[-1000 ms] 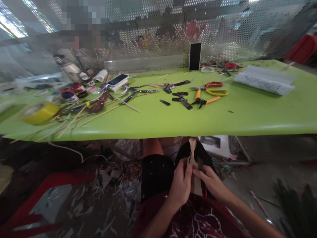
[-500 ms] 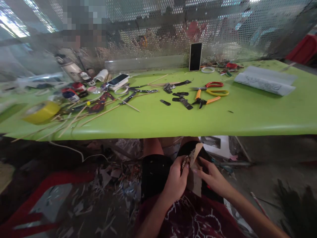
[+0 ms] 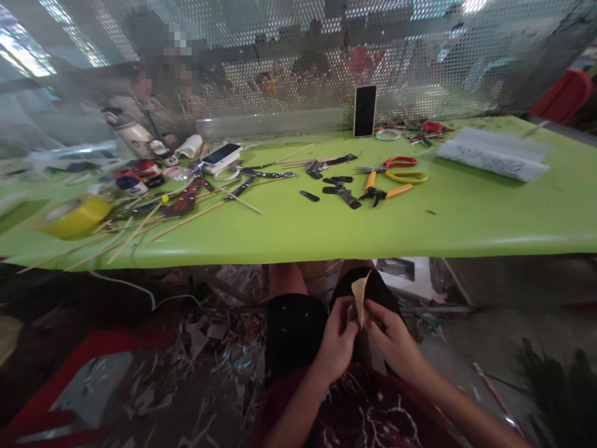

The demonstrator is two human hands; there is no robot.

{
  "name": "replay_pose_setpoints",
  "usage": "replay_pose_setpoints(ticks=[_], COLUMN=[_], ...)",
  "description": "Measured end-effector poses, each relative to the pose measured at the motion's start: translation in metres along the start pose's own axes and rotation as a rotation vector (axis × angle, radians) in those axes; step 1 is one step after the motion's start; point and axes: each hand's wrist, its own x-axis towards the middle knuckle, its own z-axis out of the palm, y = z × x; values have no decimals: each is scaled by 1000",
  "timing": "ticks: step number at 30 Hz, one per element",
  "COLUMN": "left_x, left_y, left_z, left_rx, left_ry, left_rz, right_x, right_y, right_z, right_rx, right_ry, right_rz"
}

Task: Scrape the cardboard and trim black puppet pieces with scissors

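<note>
Over my lap, below the table's front edge, a tan piece of paper (image 3: 359, 295) stands up between my two hands. My left hand (image 3: 336, 339) pinches it from the left, thumb against the fingers. From the right, my right hand (image 3: 390, 336) grips the same piece with its fingers curled. The lower part of the paper is mostly hidden between the hands. On the green table (image 3: 280, 230) beyond lie black patterned strips (image 3: 342, 195), orange-handled pliers (image 3: 385, 191) and scissors with red and yellow handles (image 3: 405, 170).
Thin sticks (image 3: 186, 223), yellow tape (image 3: 77, 214), paint jars (image 3: 131, 182) and a white device (image 3: 222, 157) crowd the table's left. A phone (image 3: 364, 111) stands at the back, and a folded paper sheet (image 3: 492, 155) lies right. Scraps litter the floor.
The tan paper has turned and now shows a narrower upright face between my hands. My hands have drawn slightly closer together. The camera view has shifted a little.
</note>
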Motion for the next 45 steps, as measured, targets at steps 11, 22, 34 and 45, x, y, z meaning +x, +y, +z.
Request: replay_pose_setpoints(ticks=[11, 22, 34, 45], left_x=[8, 16, 32, 24], left_y=[6, 3, -16, -26], left_z=[0, -7, -43, -105], left_rx=[-151, -455, -731, -603], left_ry=[179, 441, 612, 678], left_rz=[-89, -152, -125, -194], right_x=[-8, -8, -13, -3], right_y=[8, 11, 22, 43], right_z=[-9, -8, -15, -44], right_rx=[350, 361, 287, 241], right_ry=[31, 175, 343, 395], right_rz=[313, 300, 248, 255])
